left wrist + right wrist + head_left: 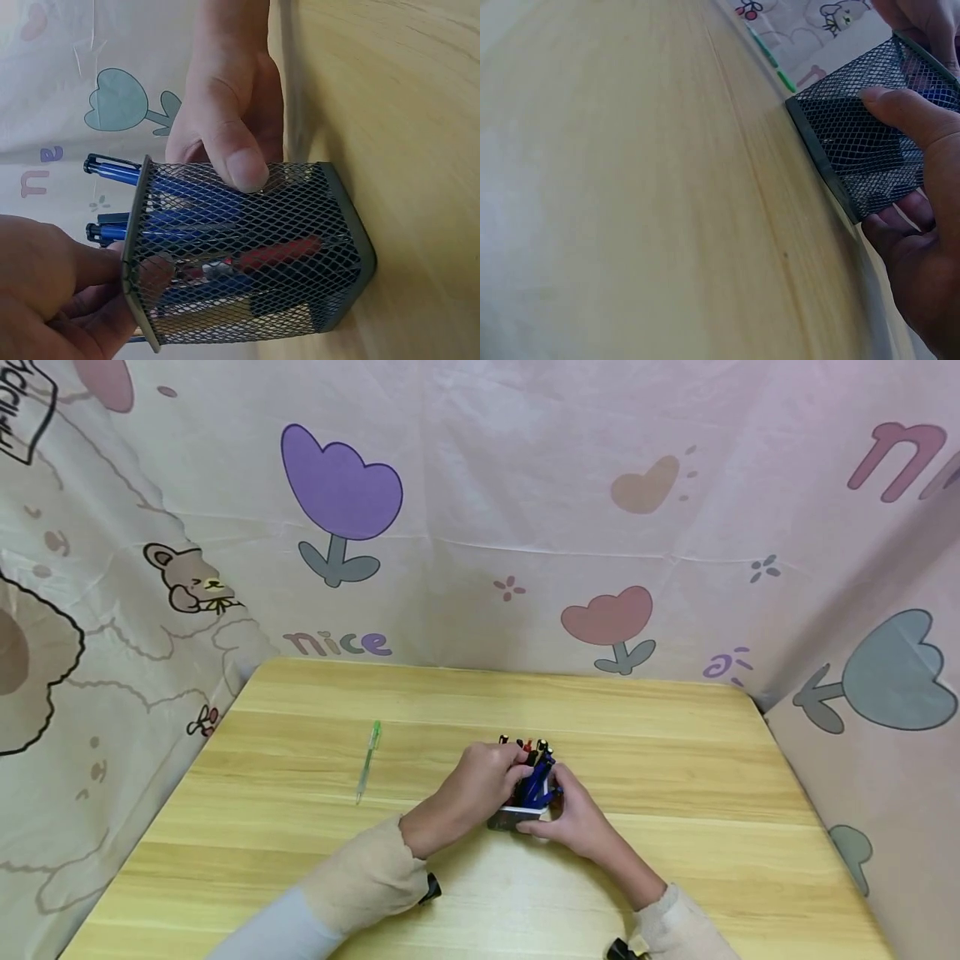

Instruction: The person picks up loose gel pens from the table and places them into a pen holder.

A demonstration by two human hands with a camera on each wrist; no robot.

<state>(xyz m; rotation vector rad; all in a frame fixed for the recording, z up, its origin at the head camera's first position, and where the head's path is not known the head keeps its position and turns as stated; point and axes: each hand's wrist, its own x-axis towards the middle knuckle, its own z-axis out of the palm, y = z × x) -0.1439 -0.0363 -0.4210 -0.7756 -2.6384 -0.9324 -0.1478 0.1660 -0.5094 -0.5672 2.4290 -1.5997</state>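
A black wire-mesh pen holder (225,292) stands on the table, packed with pens. My right hand (581,814) grips it from the right, the thumb (900,112) pressed along its mesh side. My left hand (483,785) is at the top of the holder, its thumb and fingertips dipped inside the rim. Through the mesh, a fingertip lies close to a red pen (281,255); whether it pinches a pen is hidden. Several blue pens (538,783) lean at the near right of the holder, and black and red pen tops show behind them.
A clear pen with a green top (372,743) lies on the wooden table (285,760), left of the holder. A cloth printed with flowers and bears (480,518) hangs behind the table and along both sides.
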